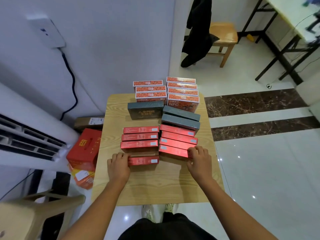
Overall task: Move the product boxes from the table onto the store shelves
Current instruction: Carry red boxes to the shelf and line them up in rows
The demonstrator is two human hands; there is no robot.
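- Pale wood grain is shown on the table (110, 116) in the head view. The product boxes are stood on it on their long edges in two columns: orange boxes (181, 91) at the far end, dark green boxes (181, 118) in the middle and red boxes (140, 136) nearest the person.
- The grouping by colour and the tight rows are judged to keep like products together, so that they can be lifted off in batches.
- The left hand (118, 166) is placed at the left end of the left front box (144, 161), with its fingers curled round that end. This box is set a little apart from the row behind it, which is read as its being singled out for lifting.
- The right hand (199, 160) is placed on the right end of the right front box (173, 151), with its fingers curled over the top corner. This box is pressed against the one behind it.
- Both gripped boxes are thus found between the two hands, each taken at its outer end. The hold is judged to suit carrying one box per hand.
- No store shelves are shown, so the destination cannot be placed. Every box in view is on the table.
- A red carton (84, 146) is seen on the floor just left of the table, beside a white air-conditioning unit (26, 135).
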